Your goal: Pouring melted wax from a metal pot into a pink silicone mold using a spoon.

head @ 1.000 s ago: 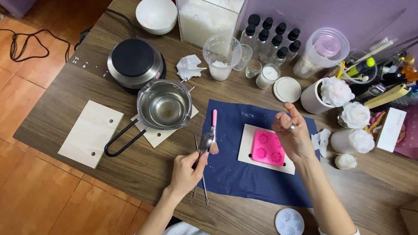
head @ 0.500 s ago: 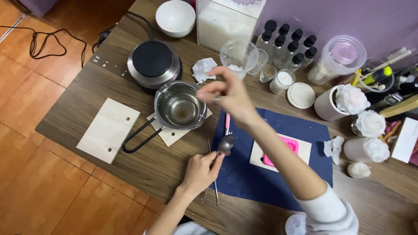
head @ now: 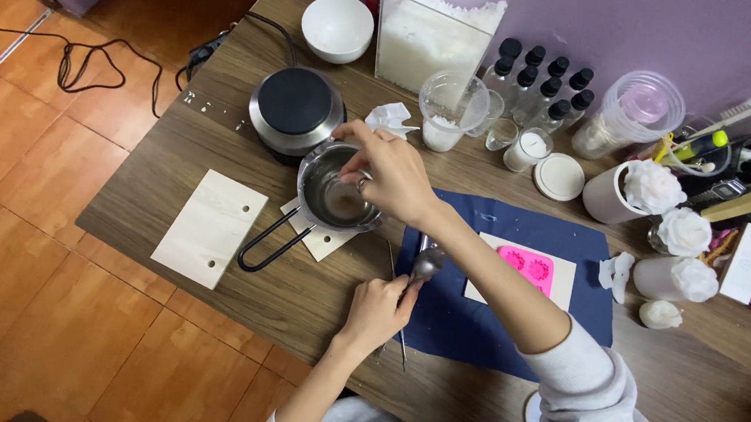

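Note:
My right hand (head: 389, 175) reaches across to the left and hovers over a small steel pot (head: 327, 200). Its fingertips are pinched together above the pot's rim, and I cannot see anything between them. The pot stands on a small white card, its wire handle (head: 264, 243) pointing to the front left. My left hand (head: 376, 311) rests at the left edge of a dark blue mat (head: 473, 330) and holds a metal spoon (head: 427, 263), bowl pointing away from me. A pink silicone mould (head: 527, 266) lies on a white board on the mat, under my right forearm.
A round black-topped hotplate (head: 296, 107) stands behind the pot. A pale wooden board (head: 210, 227) lies to the left. Along the back are a white bowl (head: 337, 26), a clear box of white flakes (head: 432, 35), a plastic cup (head: 451, 108), dark-capped bottles (head: 542, 86), white flower candles (head: 669, 230) and tools.
My right hand left the pink mould and swung left to above the pot. My left hand kept the spoon at the mat's edge. The camera view shifted.

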